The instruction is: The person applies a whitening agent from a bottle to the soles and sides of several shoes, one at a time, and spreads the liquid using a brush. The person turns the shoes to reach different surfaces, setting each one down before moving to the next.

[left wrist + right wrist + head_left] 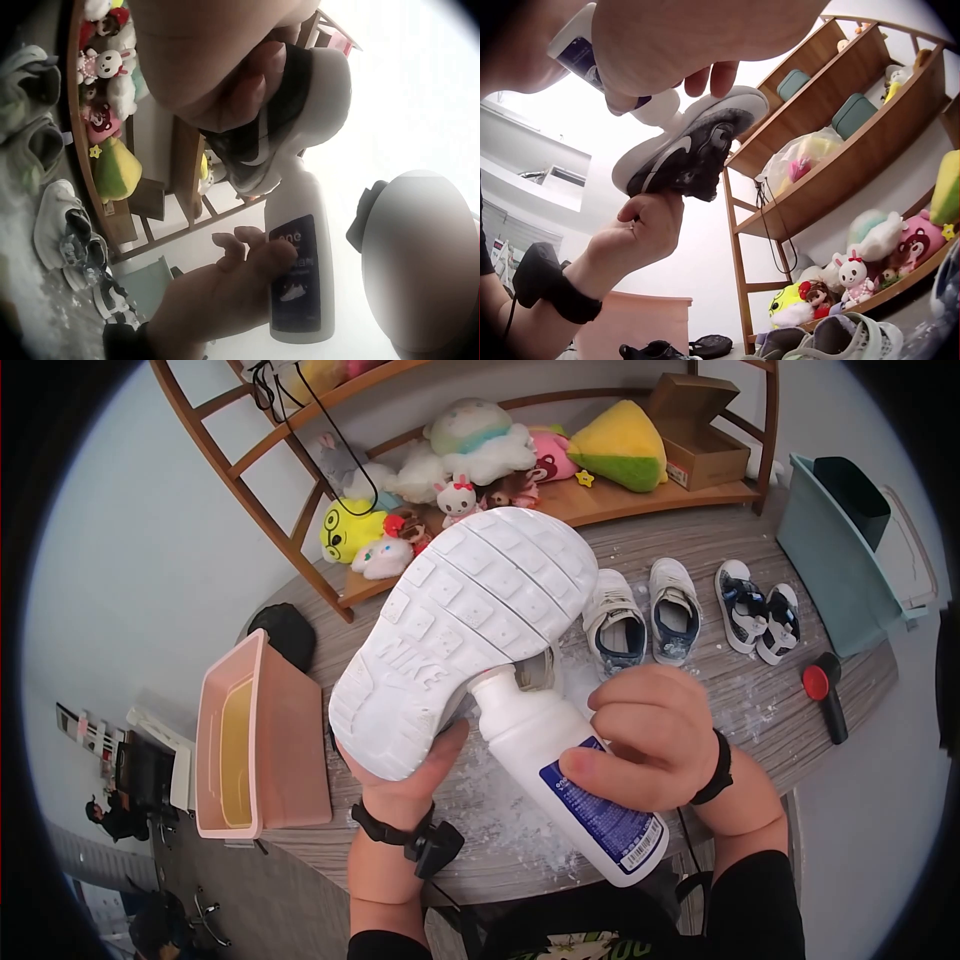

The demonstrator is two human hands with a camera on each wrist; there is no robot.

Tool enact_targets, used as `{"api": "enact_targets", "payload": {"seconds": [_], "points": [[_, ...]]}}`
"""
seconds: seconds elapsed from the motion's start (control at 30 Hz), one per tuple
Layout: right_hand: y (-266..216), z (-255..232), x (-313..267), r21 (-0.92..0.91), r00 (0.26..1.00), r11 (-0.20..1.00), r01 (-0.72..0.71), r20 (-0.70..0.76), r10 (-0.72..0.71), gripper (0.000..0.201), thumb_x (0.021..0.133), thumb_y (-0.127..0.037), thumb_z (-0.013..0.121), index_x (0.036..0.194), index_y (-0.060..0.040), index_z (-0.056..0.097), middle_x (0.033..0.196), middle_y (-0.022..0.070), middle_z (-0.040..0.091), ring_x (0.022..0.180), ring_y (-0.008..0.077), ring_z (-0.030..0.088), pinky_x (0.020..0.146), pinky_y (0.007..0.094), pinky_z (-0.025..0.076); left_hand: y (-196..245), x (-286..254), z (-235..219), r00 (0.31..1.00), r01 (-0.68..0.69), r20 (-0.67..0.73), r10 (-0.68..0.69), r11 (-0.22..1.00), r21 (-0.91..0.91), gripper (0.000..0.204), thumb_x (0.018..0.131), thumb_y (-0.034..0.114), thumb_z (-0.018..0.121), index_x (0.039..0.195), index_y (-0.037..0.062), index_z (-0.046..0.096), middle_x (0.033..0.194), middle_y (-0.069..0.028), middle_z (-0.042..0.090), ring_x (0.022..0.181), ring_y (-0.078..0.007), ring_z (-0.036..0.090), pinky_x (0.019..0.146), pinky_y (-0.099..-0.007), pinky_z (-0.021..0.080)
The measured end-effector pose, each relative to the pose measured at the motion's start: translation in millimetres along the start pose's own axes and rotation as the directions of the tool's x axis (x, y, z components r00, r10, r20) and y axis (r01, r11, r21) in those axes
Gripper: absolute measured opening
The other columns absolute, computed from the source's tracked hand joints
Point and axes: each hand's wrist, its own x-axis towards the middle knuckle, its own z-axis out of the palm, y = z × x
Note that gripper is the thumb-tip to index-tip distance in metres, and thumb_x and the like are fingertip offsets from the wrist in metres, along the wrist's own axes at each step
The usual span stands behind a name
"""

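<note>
I'm mid-clean on the sneaker (465,635): left hand (405,775) grips it from below, fingers curled round the upper, white sole turned up over the table (700,535). Right hand (655,735) is wrapped round the white cleaner bottle (570,775), its applicator tip pressed against the sole's edge near the midfoot. My read is that the next move calls for firm pressure while working the tip along the rim. White residue covers the tabletop beneath. The pink bin (255,735) at left looks empty inside; I can't see into the teal bin (845,550).
</note>
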Motion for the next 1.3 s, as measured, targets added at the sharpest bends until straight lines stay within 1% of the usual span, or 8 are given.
{"api": "enact_targets", "payload": {"seconds": [0.3, 0.37, 0.43, 0.5, 0.53, 0.6, 1.1, 1.3], "points": [[1, -5, 2, -0.006, 1.0, 1.0, -0.011, 0.0, 0.011, 0.045, 0.065, -0.012, 0.073, 0.11, -0.0167, 0.072, 0.085, 0.0001, 0.054, 0.071, 0.0167, 0.058, 0.052, 0.0263, 0.043, -16, -3, 16, 0.992, -0.063, -0.113, 0.05, 0.991, -0.115, 0.061, 0.068, 0.023, 0.066, 0.128, 0.0151, 0.062, 0.125, -0.0069, 0.066, 0.111, -0.0301, 0.063, 0.096, -0.0407, 0.049], [1, -6, 3, -0.005, 1.0, 1.0, -0.016, -0.005, 0.015, 0.044, 0.065, -0.013, 0.074, 0.109, -0.0165, 0.073, 0.085, 0.0001, 0.053, 0.071, 0.0168, 0.059, 0.052, 0.0265, 0.044, -19, -4, 27, 0.996, 0.01, -0.076, -0.044, 0.914, -0.405, 0.058, 0.074, 0.022, 0.063, 0.13, 0.013, 0.058, 0.123, -0.0061, 0.066, 0.103, -0.03, 0.065, 0.093, -0.041, 0.05], [1, -8, 4, 0.005, 0.999, 0.999, -0.037, 0.014, 0.037, 0.044, 0.064, -0.012, 0.074, 0.108, -0.0159, 0.073, 0.086, 0.0004, 0.053, 0.071, 0.0173, 0.059, 0.052, 0.0269, 0.044, -22, -6, 34, 0.989, 0.113, 0.037, -0.144, 0.572, -0.813, 0.053, 0.08, 0.022, 0.059, 0.132, 0.0119, 0.056, 0.124, -0.0055, 0.066, 0.101, -0.0281, 0.066, 0.088, -0.0394, 0.052], [0, -16, 7, 0.025, 0.994, 0.996, -0.091, 0.057, 0.089, 0.044, 0.063, -0.011, 0.075, 0.107, -0.0151, 0.073, 0.086, 0.0011, 0.053, 0.072, 0.0182, 0.059, 0.053, 0.0276, 0.045, -30, -7, 37, 0.963, 0.206, 0.231, -0.142, -0.172, -0.963, 0.048, 0.087, 0.025, 0.054, 0.133, 0.0119, 0.054, 0.128, -0.005, 0.063, 0.104, -0.0245, 0.064, 0.081, -0.0359, 0.054], [0, -20, 7, 0.036, 0.99, 0.992, -0.125, 0.076, 0.122, 0.044, 0.062, -0.01, 0.075, 0.106, -0.0147, 0.073, 0.086, 0.0015, 0.053, 0.072, 0.0187, 0.059, 0.053, 0.028, 0.046, -34, -7, 38, 0.947, 0.222, 0.312, -0.083, -0.533, -0.817, 0.046, 0.09, 0.027, 0.052, 0.134, 0.0119, 0.054, 0.13, -0.0048, 0.062, 0.105, -0.0227, 0.063, 0.077, -0.0341, 0.055], [1, -25, 8, 0.049, 0.978, 0.981, -0.187, 0.1, 0.181, 0.045, 0.061, -0.009, 0.076, 0.106, -0.0139, 0.073, 0.086, 0.0026, 0.054, 0.073, 0.0198, 0.059, 0.055, 0.029, 0.047, -35, -8, 39, 0.931, 0.211, 0.358, -0.076, -0.686, -0.696, 0.047, 0.091, 0.029, 0.051, 0.135, 0.0123, 0.052, 0.132, -0.0048, 0.06, 0.108, -0.0231, 0.062, 0.08, -0.0353, 0.054], [-1, -35, 13, -0.028, 0.975, 0.976, -0.217, 0.054, 0.218, 0.046, 0.061, -0.008, 0.08, 0.106, -0.0132, 0.072, 0.09, 0.0042, 0.055, 0.079, 0.0219, 0.061, 0.061, 0.031, 0.051, -47, -19, 55, 0.919, 0.194, 0.382, -0.094, -0.737, -0.648, 0.057, 0.097, 0.044, 0.047, 0.146, 0.0152, 0.042, 0.148, -0.005, 0.048, 0.13, -0.026, 0.05, 0.102, -0.0444, 0.045], [0, -33, 11, -0.054, 0.988, 0.988, -0.147, 0.031, 0.149, 0.046, 0.06, -0.008, 0.079, 0.105, -0.0123, 0.071, 0.09, 0.0047, 0.055, 0.078, 0.0226, 0.061, 0.06, 0.0314, 0.051, -47, -13, 54, 0.961, 0.198, 0.276, -0.008, -0.674, -0.711, 0.061, 0.099, 0.049, 0.045, 0.15, 0.0165, 0.038, 0.153, -0.0051, 0.044, 0.138, -0.0274, 0.045, 0.11, -0.0481, 0.042]]}}
